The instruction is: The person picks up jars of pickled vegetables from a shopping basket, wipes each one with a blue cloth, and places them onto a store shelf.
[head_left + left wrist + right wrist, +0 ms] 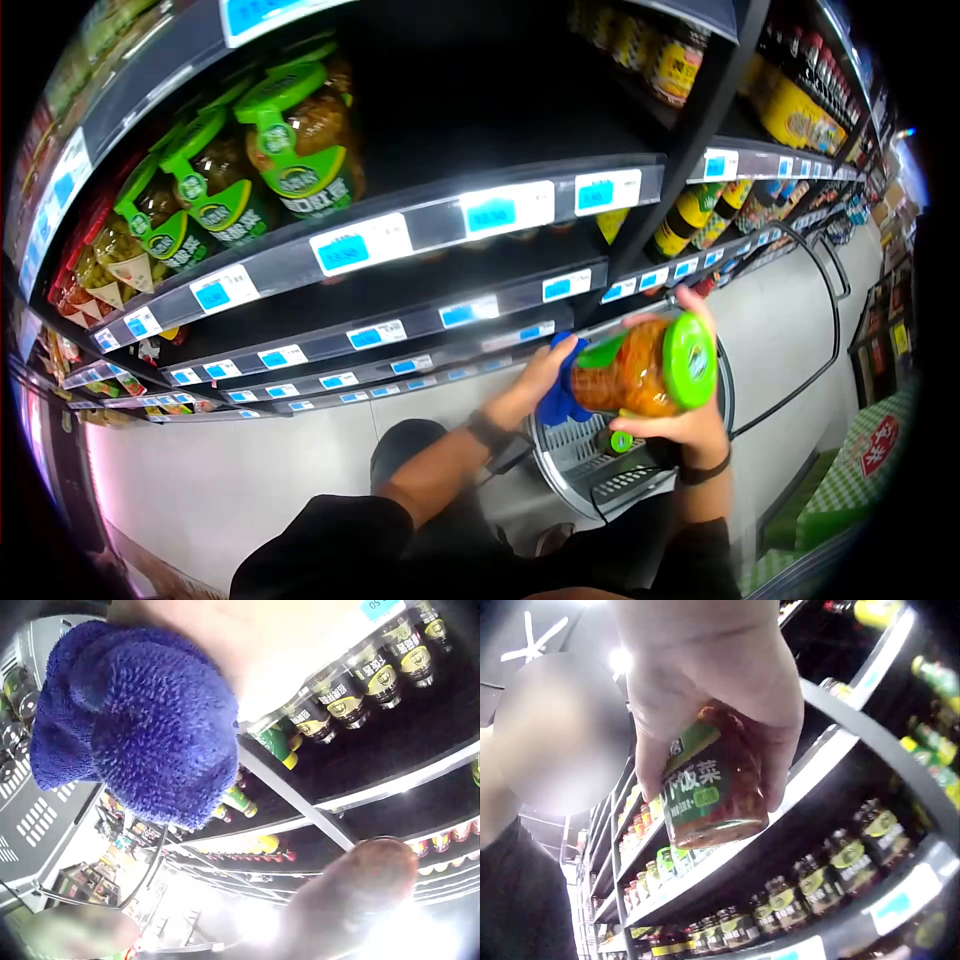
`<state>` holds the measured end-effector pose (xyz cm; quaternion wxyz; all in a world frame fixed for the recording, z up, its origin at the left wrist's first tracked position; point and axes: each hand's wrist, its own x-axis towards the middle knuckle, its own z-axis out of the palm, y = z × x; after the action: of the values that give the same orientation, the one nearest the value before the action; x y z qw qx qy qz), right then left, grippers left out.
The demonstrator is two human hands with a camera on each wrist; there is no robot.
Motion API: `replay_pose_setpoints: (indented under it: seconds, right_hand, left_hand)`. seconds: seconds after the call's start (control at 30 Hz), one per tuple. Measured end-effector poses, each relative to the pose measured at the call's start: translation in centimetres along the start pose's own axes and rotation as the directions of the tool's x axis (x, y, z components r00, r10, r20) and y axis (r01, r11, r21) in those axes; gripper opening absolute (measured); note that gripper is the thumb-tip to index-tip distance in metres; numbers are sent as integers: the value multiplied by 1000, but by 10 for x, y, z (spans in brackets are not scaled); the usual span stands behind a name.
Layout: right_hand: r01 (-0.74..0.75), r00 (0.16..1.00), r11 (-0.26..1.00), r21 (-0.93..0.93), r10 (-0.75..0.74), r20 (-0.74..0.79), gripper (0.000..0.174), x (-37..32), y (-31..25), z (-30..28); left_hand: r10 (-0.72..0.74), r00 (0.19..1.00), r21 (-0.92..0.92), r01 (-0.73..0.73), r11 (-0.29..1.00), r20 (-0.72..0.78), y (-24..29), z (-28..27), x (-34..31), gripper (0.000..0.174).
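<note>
My right hand point(702, 425) grips a glass jar point(632, 372) of brownish-red preserved food, its green lid tilted up toward the head camera. In the right wrist view the fingers curl round the jar point(712, 791), and part of its dark label shows. A blue terry cloth point(557, 402) is held in my left hand point(540, 378), close by the jar's base. In the left wrist view this cloth point(150, 720) bunches up and covers most of the fingers. Both hands are above a grey basket point(560, 462).
Inside the basket lies a green-lidded jar point(620, 441). The basket's long black handle point(836, 335) reaches out to the right. Shelves with price tags point(360, 243) run along the left and front, and green-lidded jars point(305, 150) stand on the upper left one. Green-checked packaging point(850, 470) is at right.
</note>
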<state>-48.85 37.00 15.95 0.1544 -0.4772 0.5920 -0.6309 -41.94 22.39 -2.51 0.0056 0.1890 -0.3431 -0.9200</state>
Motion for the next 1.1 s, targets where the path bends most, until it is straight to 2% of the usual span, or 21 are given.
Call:
replay_pose_setpoints:
  seconds: [0.07,0.13,0.17,0.23,0.27,0.37,0.4,0.43,0.5,0.6,0.7,0.73,0.83,0.87,0.97,1.0,1.1]
  right_hand:
    - [-51,998,998,-36,52,42,105,50,-32,14]
    - [-36,994,999,15,34,107,97,98,-56,34]
    - [-57,991,996,68,48,123,93,118,-61,43]
    - [-32,987,999,-15,34,154,83,152,-67,55]
    - [-67,979,994,-88,83,187,77,169,-70,59]
    - [-179,961,979,-97,195,194,74,204,-86,83]
    - [-111,972,966,-234,154,177,76,221,-83,88]
    - [-107,977,950,-293,156,148,76,235,-76,94]
    - [-94,951,906,-412,205,233,71,266,-61,107]
    - [-157,943,860,-485,276,184,65,299,-34,127]
    - [-258,909,906,-335,346,234,82,325,-17,133]
    - [-205,905,886,-416,333,265,77,334,-7,129]
    - [-281,826,909,-307,392,405,69,349,-12,118]
    - [-354,767,915,-193,402,500,67,354,-14,106]
    - [-356,762,902,-246,432,482,69,358,-27,100]
    - [-429,724,864,-264,503,471,70,366,-22,98]
    - [-445,722,847,-292,532,442,70,375,-14,103]
  left_hand:
    - [267,964,181,-262,948,-4,-30,-8,18,44]
    - [1,1000,50,-1,999,-4,-31,-14,24,40]
    - [-17,1000,170,18,985,-7,-27,-15,21,41]
    - [-55,997,143,46,989,56,-22,-19,14,42]
    - [-40,998,111,34,993,52,-22,-22,15,43]
    - [-72,994,63,67,996,82,-7,-30,7,43]
    - [-51,996,41,49,998,66,-5,-30,5,44]
    - [-34,997,39,31,999,73,-3,-32,4,44]
    - [-6,996,32,3,999,89,-4,-33,2,43]
    - [-7,993,34,3,999,119,-2,-32,0,46]
    - [16,991,49,-23,999,136,-3,-31,-6,49]
    - [1,989,56,-9,998,151,0,-31,-11,49]
    - [-16,987,70,5,998,159,-2,-34,-14,49]
    - [-18,986,61,8,998,168,-5,-37,-14,49]
    - [-13,982,25,9,1000,186,-2,-41,-20,49]
    - [-13,982,14,11,1000,190,0,-43,-24,49]
    - [-49,979,30,43,999,200,10,-46,-41,48]
